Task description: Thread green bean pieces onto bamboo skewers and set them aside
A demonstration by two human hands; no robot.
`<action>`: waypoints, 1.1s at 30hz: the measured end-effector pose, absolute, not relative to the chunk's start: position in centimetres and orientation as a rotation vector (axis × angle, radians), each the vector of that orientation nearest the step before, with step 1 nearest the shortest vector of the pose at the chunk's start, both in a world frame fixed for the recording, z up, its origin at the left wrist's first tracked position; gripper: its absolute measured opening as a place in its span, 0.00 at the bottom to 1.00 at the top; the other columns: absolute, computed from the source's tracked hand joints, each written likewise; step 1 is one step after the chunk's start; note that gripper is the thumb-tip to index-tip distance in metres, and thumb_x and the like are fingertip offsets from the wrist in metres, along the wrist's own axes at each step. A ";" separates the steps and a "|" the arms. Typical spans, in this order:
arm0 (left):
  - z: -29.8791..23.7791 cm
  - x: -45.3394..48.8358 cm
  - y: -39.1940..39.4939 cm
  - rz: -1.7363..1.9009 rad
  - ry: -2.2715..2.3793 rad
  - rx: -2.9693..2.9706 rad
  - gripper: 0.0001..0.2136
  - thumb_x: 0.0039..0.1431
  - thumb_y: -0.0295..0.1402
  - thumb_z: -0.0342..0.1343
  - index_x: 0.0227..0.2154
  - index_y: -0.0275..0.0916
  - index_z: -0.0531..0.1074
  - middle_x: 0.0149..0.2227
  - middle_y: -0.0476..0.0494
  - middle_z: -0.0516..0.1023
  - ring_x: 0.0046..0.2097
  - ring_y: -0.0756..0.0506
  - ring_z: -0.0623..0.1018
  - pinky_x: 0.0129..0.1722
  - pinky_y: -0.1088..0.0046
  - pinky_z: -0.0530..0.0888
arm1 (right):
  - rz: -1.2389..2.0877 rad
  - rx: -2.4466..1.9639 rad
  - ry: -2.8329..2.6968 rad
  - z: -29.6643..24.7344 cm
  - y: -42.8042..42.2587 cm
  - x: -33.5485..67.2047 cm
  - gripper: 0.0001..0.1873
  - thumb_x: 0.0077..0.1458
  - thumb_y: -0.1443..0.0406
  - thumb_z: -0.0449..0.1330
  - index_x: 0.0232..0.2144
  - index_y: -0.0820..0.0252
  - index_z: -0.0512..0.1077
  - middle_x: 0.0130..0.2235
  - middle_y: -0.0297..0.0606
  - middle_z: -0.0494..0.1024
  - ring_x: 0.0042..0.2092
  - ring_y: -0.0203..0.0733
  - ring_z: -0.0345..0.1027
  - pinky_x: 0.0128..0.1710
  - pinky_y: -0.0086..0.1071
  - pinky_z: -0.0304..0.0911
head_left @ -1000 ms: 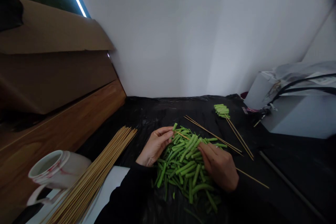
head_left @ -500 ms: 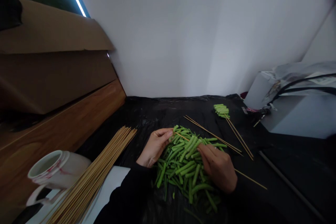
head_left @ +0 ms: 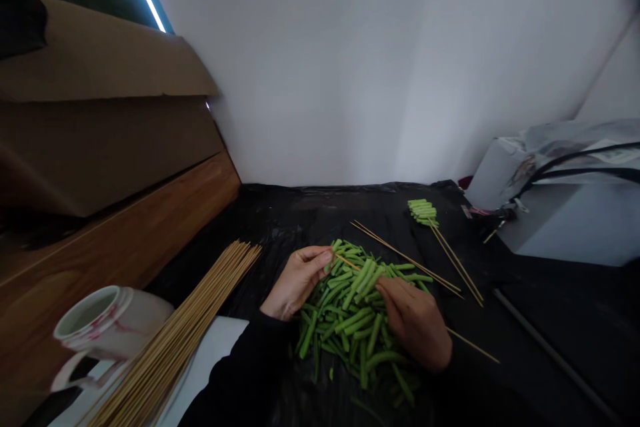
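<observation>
A heap of short green bean pieces (head_left: 350, 320) lies on the black plastic sheet (head_left: 300, 213) in front of me. My left hand (head_left: 295, 280) pinches one bean piece at the heap's far left edge. My right hand (head_left: 417, 323) rests over the heap and grips a thin bamboo skewer (head_left: 470, 345), whose point reaches the bean in my left fingers. Its tail sticks out to the right behind my wrist.
A bundle of bare bamboo skewers (head_left: 185, 333) lies at the left beside a white cup (head_left: 95, 320). A finished bean skewer (head_left: 424, 211) and loose sticks (head_left: 405, 257) lie further back. A grey box with a bag (head_left: 560, 200) stands at the right, cardboard (head_left: 100, 113) at the left.
Both hands have stayed over the heap. The skewer has slid a little to the left, so less of its tail shows behind my right wrist.
</observation>
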State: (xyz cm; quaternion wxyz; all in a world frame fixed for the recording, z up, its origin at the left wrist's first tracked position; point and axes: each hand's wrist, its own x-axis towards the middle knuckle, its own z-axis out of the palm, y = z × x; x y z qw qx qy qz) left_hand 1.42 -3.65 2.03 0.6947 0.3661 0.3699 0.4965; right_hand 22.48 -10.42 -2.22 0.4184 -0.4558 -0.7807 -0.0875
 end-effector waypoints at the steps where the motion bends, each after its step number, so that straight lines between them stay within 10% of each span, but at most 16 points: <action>1: 2.1 1.5 -3.7 1.111 0.830 0.813 0.13 0.38 0.32 0.73 0.29 0.33 0.80 0.29 0.44 0.81 0.30 0.51 0.76 0.35 0.75 0.72 | -0.197 -1.138 -1.959 -2.2 -10.4 22.4 0.11 0.63 0.70 0.49 0.41 0.60 0.72 0.33 0.38 0.77 0.32 0.35 0.71 0.32 0.28 0.63; 33: 1.8 3.4 -5.4 0.968 0.948 1.279 0.10 0.44 0.36 0.69 0.27 0.35 0.80 0.25 0.45 0.80 0.26 0.51 0.73 0.30 0.75 0.69 | -0.325 -1.100 -1.981 -2.3 -10.7 22.2 0.16 0.61 0.73 0.50 0.49 0.63 0.70 0.30 0.37 0.76 0.31 0.37 0.70 0.34 0.31 0.61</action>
